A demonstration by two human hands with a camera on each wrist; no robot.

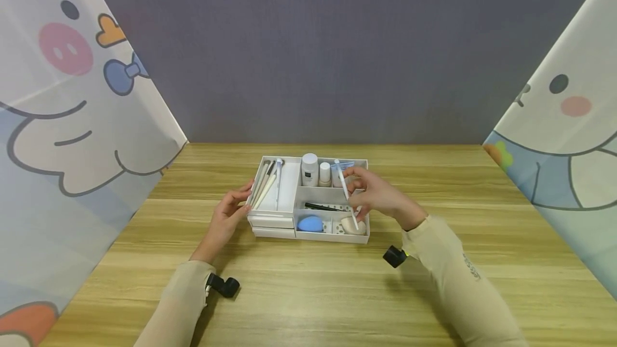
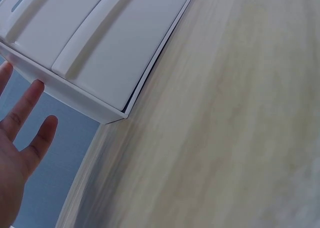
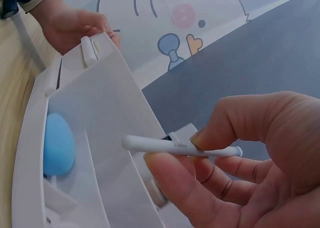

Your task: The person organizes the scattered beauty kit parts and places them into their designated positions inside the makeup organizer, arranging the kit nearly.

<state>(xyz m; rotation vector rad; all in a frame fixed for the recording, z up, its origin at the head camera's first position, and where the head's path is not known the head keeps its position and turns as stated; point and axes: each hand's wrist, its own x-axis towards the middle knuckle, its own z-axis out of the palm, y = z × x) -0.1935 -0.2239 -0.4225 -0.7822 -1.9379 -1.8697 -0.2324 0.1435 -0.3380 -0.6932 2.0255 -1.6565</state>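
A white desk organizer (image 1: pixel 284 219) with compartments and two small drawers stands on the table. At its left side my left hand (image 1: pixel 230 213) rests its fingertips on the wall; in the left wrist view the fingers (image 2: pixel 22 110) are spread and fairly straight. Over the right compartments, my right hand (image 1: pixel 373 196) pinches a slim white makeup brush (image 1: pixel 348 197) between thumb and fingers. The right wrist view shows the brush's rounded handle end with small print. Below that hand are a cream sponge (image 1: pixel 351 226), a blue makeup sponge (image 1: pixel 310 224) and a black pencil-like stick (image 1: pixel 322 206).
Several brushes (image 1: pixel 264 185) lie in the organizer's left tray. A white bottle (image 1: pixel 310 169) and a smaller white-capped bottle (image 1: pixel 325 174) stand in the back compartment. Wood-grain table (image 1: pixel 308 288) surrounds the organizer, with a grey panel (image 1: pixel 308 58) behind and printed cloth at both sides.
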